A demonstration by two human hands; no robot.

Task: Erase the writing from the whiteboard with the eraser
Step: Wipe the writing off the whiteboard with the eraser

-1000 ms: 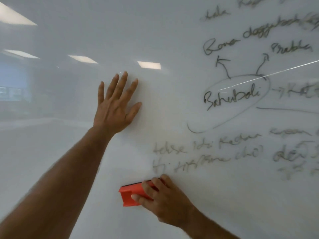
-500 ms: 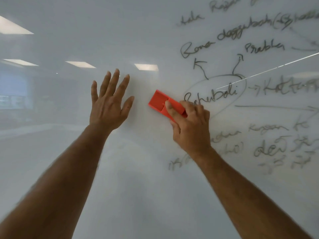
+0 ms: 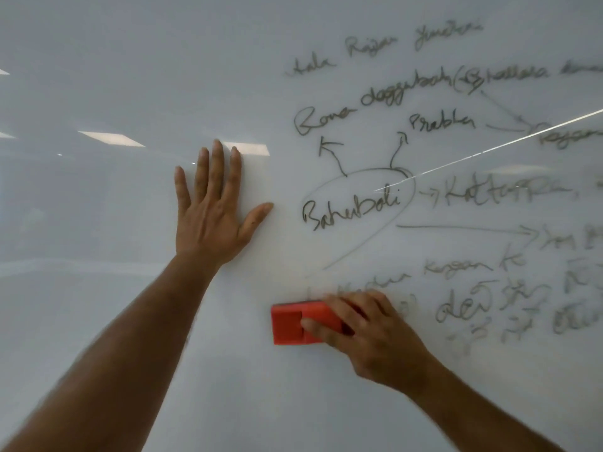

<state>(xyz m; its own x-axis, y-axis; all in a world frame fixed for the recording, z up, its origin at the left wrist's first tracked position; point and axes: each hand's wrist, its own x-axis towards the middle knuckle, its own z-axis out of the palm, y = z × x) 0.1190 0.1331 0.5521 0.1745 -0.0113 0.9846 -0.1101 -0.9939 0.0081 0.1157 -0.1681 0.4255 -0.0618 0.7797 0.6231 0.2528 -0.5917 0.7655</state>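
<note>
Red eraser [image 3: 295, 324], gripped by the right hand [image 3: 368, 340], is pressing on the whiteboard [image 3: 130, 76] below the circled word [image 3: 350, 208]. Left of that word, the left hand [image 3: 212, 216] is lying open and flat on wiped board; most writing [image 3: 424, 102] right of it is remaining.

Glossy white wall surface [image 3: 98, 321] fills the whole view. Reflected ceiling light panels: one at 9 o'clock [image 3: 111, 138], one near centre at 10 o'clock [image 3: 253, 148], slivers at the left edge [image 3: 4, 72]. Thin bright streak of reflected light [image 3: 489, 148] runs from centre toward 2 o'clock. Dim blurry room reflection on the left, details unreadable.
</note>
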